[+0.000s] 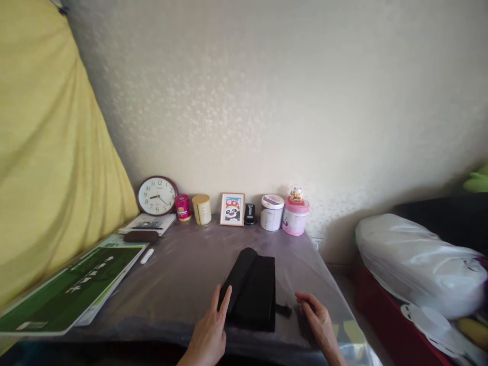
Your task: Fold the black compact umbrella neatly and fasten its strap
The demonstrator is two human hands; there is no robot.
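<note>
A black fabric piece [254, 295], partly rolled up, lies near the front of the table. Its thick roll [239, 274] runs along the left side, and a flat folded part stretches to the right. My left hand [209, 328] is closed on the lower left end of the roll. From the flat part's right edge a short black strap [283, 310] sticks out onto the tabletop. Just right of that strap, apart from it, my right hand [314, 317] hovers with bent, loosely parted fingers and nothing visible in them.
Along the wall stand a clock [157, 195], a pink can [183, 207], a yellow can [202, 209], a framed panda picture [232, 209] and two tubs [272, 212]. Green-covered sheets [76, 290] lie left on the table [190, 269]. A white plastic bag [415, 259] sits right.
</note>
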